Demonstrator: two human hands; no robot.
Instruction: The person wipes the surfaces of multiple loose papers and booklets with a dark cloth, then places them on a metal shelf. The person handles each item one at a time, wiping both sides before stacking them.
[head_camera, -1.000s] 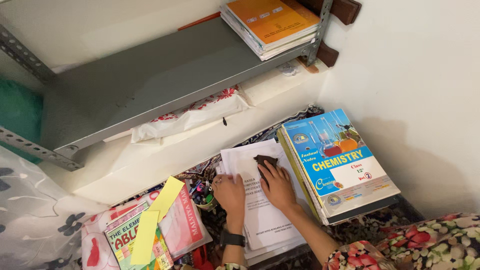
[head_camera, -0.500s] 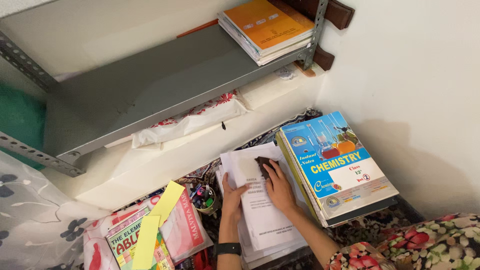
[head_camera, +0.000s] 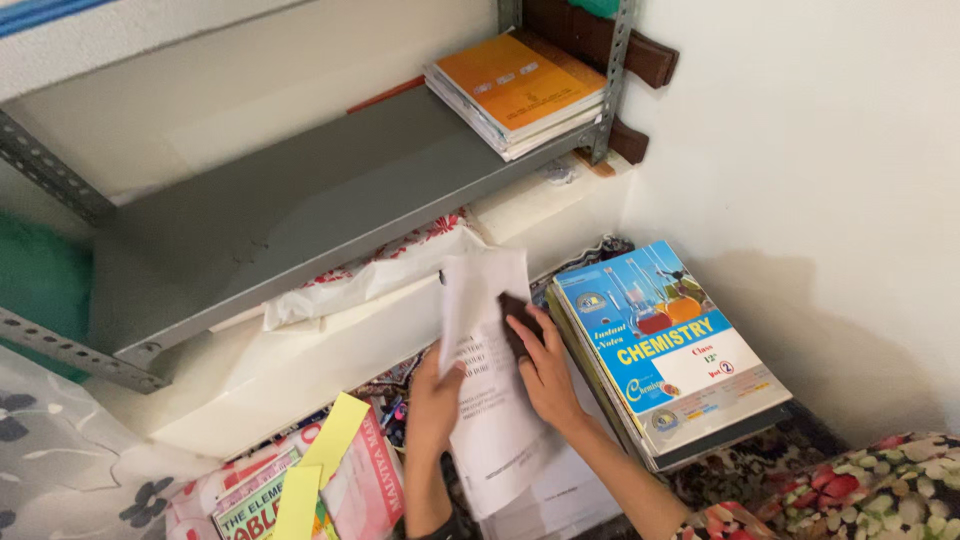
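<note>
Lifted since the earlier frame: white printed paper sheaf (head_camera: 487, 375) is now tilting up off the pile. Left hand (head_camera: 432, 405) is gripping its left edge from behind; right hand (head_camera: 545, 368) is pressing a small dark cloth (head_camera: 517, 318) against its face, fingers spread, beside the blue glossy textbook (head_camera: 670, 350).

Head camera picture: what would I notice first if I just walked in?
Probably the white printed sheet lifted in the middle, the left hand behind it and the right hand pressing a dark brown cloth on its front. Next, the bright blue chemistry book topping a stack at the right wall, and the orange book up on the grey metal shelf.
</note>
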